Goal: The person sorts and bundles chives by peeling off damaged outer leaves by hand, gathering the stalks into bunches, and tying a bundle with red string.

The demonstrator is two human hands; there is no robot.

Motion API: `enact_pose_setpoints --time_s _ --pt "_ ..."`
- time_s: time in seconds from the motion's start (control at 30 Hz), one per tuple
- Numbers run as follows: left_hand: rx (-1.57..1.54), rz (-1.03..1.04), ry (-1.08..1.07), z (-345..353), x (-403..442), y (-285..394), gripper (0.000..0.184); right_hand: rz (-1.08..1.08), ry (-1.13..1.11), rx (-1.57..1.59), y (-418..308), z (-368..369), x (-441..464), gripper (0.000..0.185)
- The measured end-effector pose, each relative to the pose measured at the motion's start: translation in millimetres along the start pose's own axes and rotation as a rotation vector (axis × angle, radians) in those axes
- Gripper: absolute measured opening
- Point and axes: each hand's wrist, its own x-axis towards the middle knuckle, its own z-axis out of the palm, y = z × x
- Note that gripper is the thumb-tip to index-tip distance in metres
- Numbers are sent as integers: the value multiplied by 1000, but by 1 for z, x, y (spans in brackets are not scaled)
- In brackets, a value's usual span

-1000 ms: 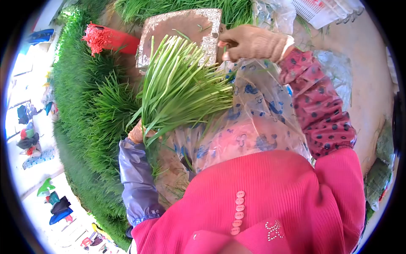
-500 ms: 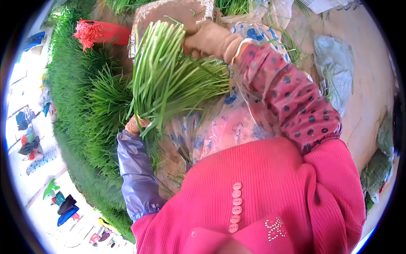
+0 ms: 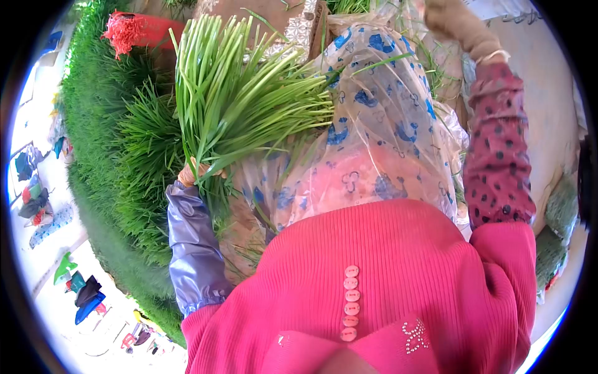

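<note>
A thick bunch of green chives fans out in front of me, pale cut ends pointing up and to the right. My left hand, in a tan glove, is closed around its leafy lower end; leaves hide part of the fingers. At the upper right, my right hand is away from the bunch, over the ground side. Its brown glove is blurred and its fingers run toward the frame's edge, so I cannot make out their position. A clear plastic apron with blue prints covers my lap beneath the chive ends.
A long bank of standing chives lines the left. A red roll with a frayed end lies at the upper left, beside a patterned board or box. Dark green bundles are at the far right, with loose leaves on the ground.
My right hand has left the stalk ends and swung to the upper right. The bunch, still in my left hand, has shifted slightly left and spread out more.
</note>
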Motion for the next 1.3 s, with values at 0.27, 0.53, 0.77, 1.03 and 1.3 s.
enact_pose_setpoints --time_s 0.27,0.53,0.77,1.03,1.3 --pt "-95 -119 -32 -2 4 -11 41 -199 -143 -632 -60 160 -51 48" --pt "-113 -78 31 8 11 -12 39 193 -495 51 -35 209 15 48" --pt "-96 -22 74 12 13 -11 40 152 -593 323 -43 174 -7 24" --pt "-89 14 102 18 17 -11 42 125 -285 189 -38 163 -12 28" --pt "-84 25 140 24 11 -18 44 175 169 -433 32 39 -13 33"
